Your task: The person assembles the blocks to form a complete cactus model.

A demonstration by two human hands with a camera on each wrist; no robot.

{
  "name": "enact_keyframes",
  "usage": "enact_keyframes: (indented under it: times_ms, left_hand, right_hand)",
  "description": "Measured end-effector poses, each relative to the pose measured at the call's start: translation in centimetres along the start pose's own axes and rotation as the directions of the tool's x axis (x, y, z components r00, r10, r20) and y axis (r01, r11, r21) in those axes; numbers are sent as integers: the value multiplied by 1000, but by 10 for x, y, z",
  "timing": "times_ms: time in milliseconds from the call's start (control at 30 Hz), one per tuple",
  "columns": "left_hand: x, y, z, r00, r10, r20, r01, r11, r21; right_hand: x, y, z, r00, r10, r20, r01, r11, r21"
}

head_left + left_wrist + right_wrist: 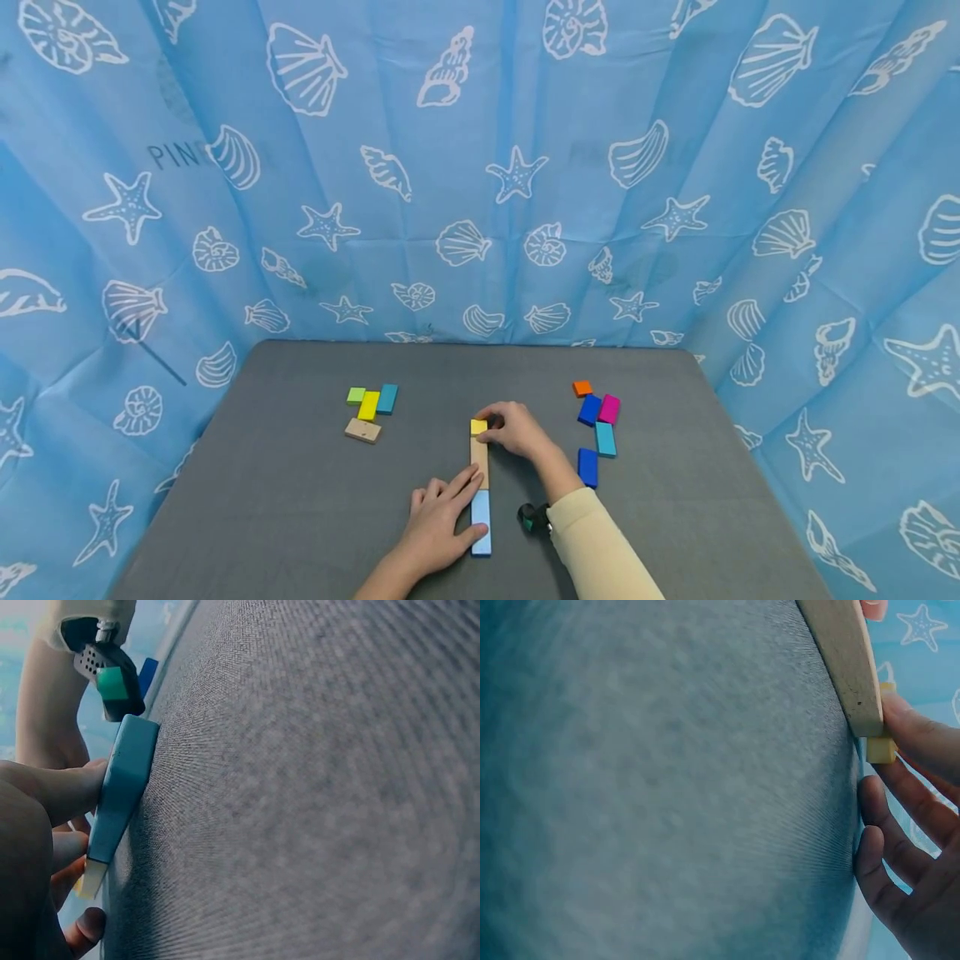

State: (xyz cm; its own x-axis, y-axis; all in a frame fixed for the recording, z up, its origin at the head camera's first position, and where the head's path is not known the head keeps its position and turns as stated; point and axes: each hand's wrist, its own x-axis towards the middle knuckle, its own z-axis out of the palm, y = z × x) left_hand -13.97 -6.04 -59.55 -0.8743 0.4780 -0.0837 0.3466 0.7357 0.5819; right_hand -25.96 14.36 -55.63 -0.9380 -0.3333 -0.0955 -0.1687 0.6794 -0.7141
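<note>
Three blocks lie end to end in a line on the grey table: a light blue block (482, 542) nearest, a tan wooden block (480, 458) in the middle and a small yellow block (478, 428) at the far end. My left hand (438, 529) rests along them, its fingers extended over the tan block and its thumb touching the light blue block (124, 787). With thumb and index finger, my right hand (517, 432) pinches the small yellow block (880, 750) beside the end of the tan block (847, 660). Its other fingers are partly hidden in the head view.
To the left lie a green block (356, 396), a yellow block (368, 406), a teal block (387, 399) and a wooden block (363, 431). Orange (582, 388), magenta (610, 408), dark blue (588, 468) and cyan (606, 440) blocks lie right. A blue shell-patterned curtain (480, 292) surrounds the table.
</note>
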Motion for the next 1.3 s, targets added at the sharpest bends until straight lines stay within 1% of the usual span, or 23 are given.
enact_keyframes:
  times_ms: [233,467,533,767,933,1067,1200,1300]
  left_hand:
    - [0,-1,1,1000,-2,2,2,1000,-4]
    - [1,1,1,1000,12,-2,-12,1000,-6]
    - [1,1,0,1000,10,-1,-10,1000,-10]
    - [0,1,0,1000,-8,6,8,1000,-4]
    - [-1,1,0,1000,-22,5,22,1000,3]
    - [-2,3,-1,1000,-13,-2,13,1000,5]
    - [-2,6,-2,1000,-9,-8,9,1000,18]
    - [-2,7,-2,1000,-13,-4,13,999,30]
  right_hand:
    - [0,0,0,1000,-9,23,9,1000,-25]
    - [-6,-3,-7,1000,1,20,-1,1000,-2]
    - [-9,-5,-10,1000,-2,12,2,1000,-1]
    - [-26,-14,-19,998,-63,-23,63,998,-11]
    - [-37,-16,-21,996,-83,-33,81,996,-48]
    - [-46,-15,-22,994,-96,-50,93,994,-55]
    - [-56,-14,-25,992,-90,-93,86,995,-53]
    - [-64,-13,-27,986,-81,-143,75,996,-54]
